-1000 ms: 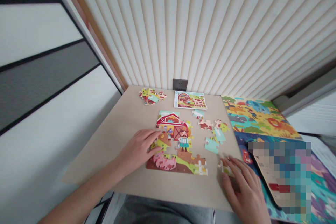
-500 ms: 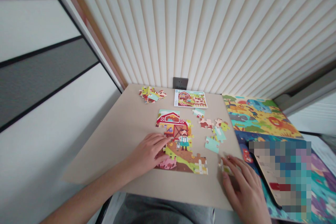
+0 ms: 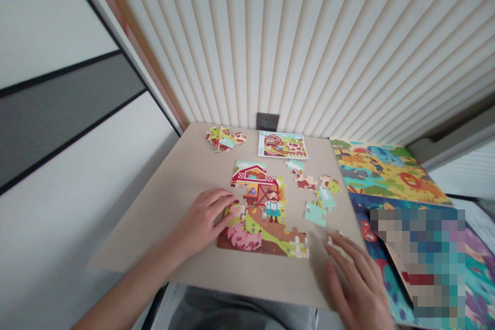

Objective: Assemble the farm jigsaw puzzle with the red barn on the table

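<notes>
A partly joined farm jigsaw puzzle [image 3: 266,234] lies on the table, showing a red barn, a farmer and a pink pig. My left hand [image 3: 209,216] is at its left edge, beside a gap in the picture. Between its thumb and fingers is a puzzle piece [image 3: 228,210], largely covered by them. Right of the puzzle, my right hand [image 3: 356,273] rests low over the table with curled fingers around another puzzle piece, of which only a pale edge shows. Loose light-blue pieces [image 3: 315,214] and brown-and-white cow pieces [image 3: 306,182] lie just beyond it.
Behind the puzzle lies a reference picture card [image 3: 283,145]. A heap of pieces [image 3: 224,139] sits at the back left. On the right are a safari puzzle [image 3: 386,170] and a dark-blue puzzle [image 3: 475,268], with a blurred-out device on top. A ribbed wall [image 3: 263,36] closes the back.
My left hand has drawn back a little to the left, uncovering the pig and a gap at the puzzle's left side. My right hand has barely moved; the view shifted slightly.
</notes>
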Action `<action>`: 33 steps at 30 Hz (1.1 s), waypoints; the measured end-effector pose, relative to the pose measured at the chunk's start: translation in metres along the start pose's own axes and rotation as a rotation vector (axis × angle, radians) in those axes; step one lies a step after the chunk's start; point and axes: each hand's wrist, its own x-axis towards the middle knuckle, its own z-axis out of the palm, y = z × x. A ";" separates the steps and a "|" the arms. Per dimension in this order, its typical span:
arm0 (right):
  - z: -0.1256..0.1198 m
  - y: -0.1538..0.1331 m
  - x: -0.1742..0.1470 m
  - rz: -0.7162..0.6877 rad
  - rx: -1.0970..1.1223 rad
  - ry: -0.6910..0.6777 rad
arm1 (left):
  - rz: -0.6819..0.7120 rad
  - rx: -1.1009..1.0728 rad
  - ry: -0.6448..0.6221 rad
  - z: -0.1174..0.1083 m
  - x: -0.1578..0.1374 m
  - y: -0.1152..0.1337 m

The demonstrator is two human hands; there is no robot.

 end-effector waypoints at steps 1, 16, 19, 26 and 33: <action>0.002 -0.011 0.005 -0.032 0.026 -0.016 | -0.015 0.002 0.010 0.000 -0.003 -0.003; 0.054 -0.111 0.063 -0.097 0.053 -0.258 | 0.035 0.063 -0.025 0.009 -0.020 0.000; 0.057 -0.113 0.064 -0.085 0.080 -0.243 | 0.037 0.054 -0.024 0.009 -0.019 0.002; 0.061 -0.116 0.064 -0.067 0.089 -0.230 | 0.071 0.048 -0.018 0.005 -0.017 0.006; 0.062 -0.117 0.064 -0.054 0.094 -0.229 | 0.212 0.015 -0.096 0.000 -0.014 0.013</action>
